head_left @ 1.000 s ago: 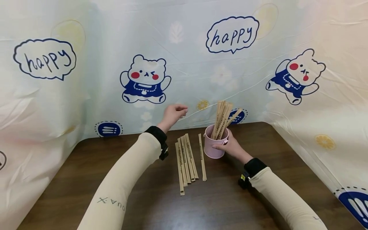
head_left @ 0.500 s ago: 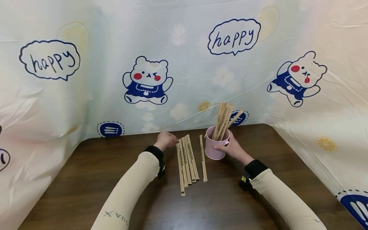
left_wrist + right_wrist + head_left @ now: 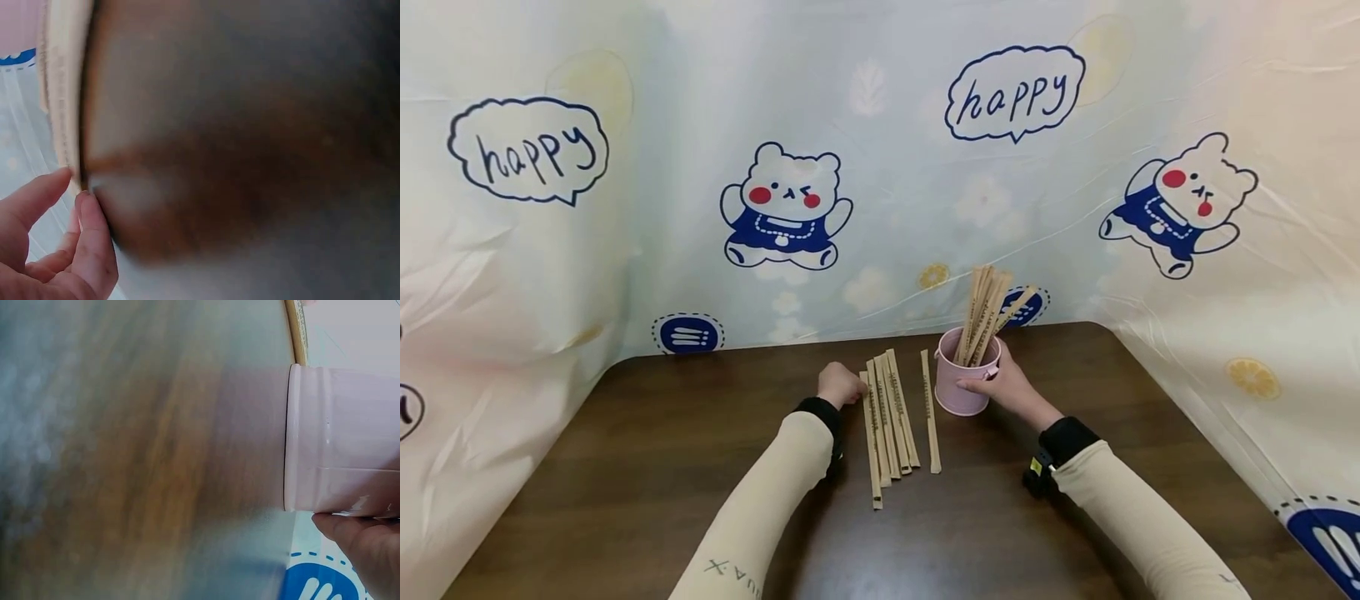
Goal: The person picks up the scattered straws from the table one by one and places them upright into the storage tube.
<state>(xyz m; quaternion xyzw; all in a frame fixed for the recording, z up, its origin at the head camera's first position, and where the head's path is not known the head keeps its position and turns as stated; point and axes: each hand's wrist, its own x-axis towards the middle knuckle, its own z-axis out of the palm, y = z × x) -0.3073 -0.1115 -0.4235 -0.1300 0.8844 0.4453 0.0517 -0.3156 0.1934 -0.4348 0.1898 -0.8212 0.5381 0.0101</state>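
Note:
My left hand [image 3: 841, 384] is at the far end of the leftmost paper-wrapped straw [image 3: 872, 442], a slim brown sleeve with dark print. In the left wrist view, thumb and fingertips pinch the end of that straw [image 3: 65, 94]. My right hand [image 3: 1011, 385] grips a pink metal bucket [image 3: 958, 396] from its right side, thumb across the front. The bucket stands upright on the table with several similar straws [image 3: 981, 321] leaning in it. In the right wrist view, fingers touch the bucket wall [image 3: 359, 437]; the rest of that hand is out of frame.
Several more wrapped straws [image 3: 898, 417] lie side by side just right of the pinched one. A single straw [image 3: 930, 417] lies apart, nearer the bucket. The brown wooden table [image 3: 700, 467] ends at a printed cloth backdrop [image 3: 880, 167] behind and at the sides.
My left hand has come down from above the table's far edge to the leftmost straw's far end and pinches it. My right hand keeps holding the bucket in place.

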